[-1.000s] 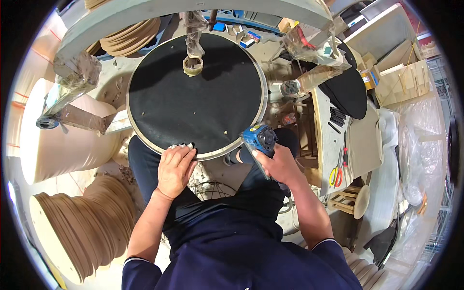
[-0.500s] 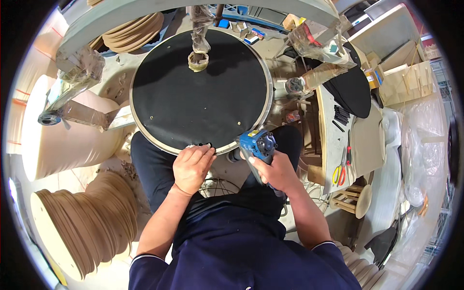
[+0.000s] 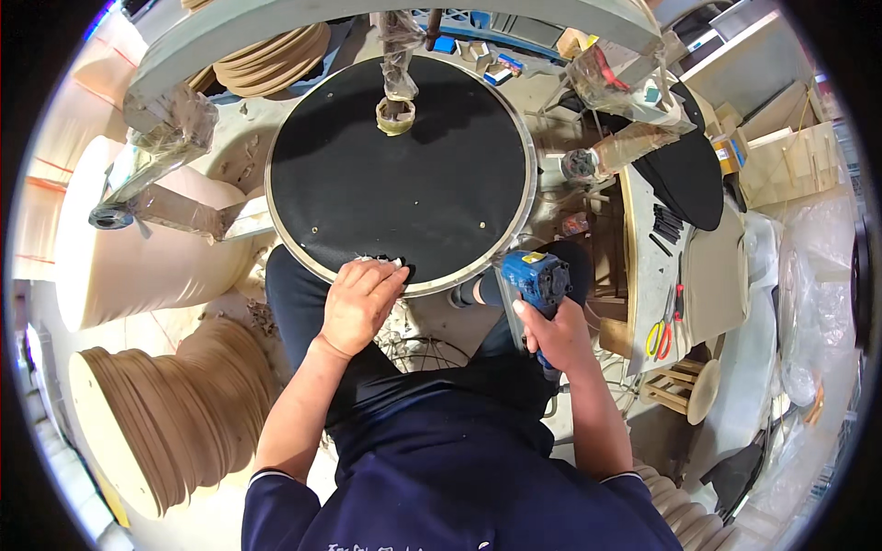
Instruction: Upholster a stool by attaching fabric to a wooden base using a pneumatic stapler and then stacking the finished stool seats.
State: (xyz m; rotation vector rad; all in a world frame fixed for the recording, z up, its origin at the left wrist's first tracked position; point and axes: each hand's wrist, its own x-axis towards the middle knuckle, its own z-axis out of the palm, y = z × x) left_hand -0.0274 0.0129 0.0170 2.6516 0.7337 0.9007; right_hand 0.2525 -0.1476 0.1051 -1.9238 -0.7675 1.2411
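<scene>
A round panel covered in black fabric (image 3: 404,202) lies before me with a pale rim around it. At its near edge, the fingers of my left hand (image 3: 360,303) are closed together on the bunched edge of the fabric. Part of that edge is hidden under the fingers. My right hand (image 3: 557,332) is wrapped around the handle of a blue staple gun (image 3: 537,278), held just off the near right side of the rim. The gun's nose is close to the rim, apart from my left hand.
A grey frame (image 3: 303,23) with plastic-wrapped legs surrounds the panel. Stacked wooden discs (image 3: 170,413) and a large pale roll (image 3: 147,248) stand at left. At right, a worktable holds scissors (image 3: 663,335), black strips (image 3: 668,223) and black fabric pieces (image 3: 689,174). A stool (image 3: 703,392) stands below.
The staple gun has moved right, away from the panel's rim. My left hand has slid a little left along the near edge. The whole view has shifted slightly.
</scene>
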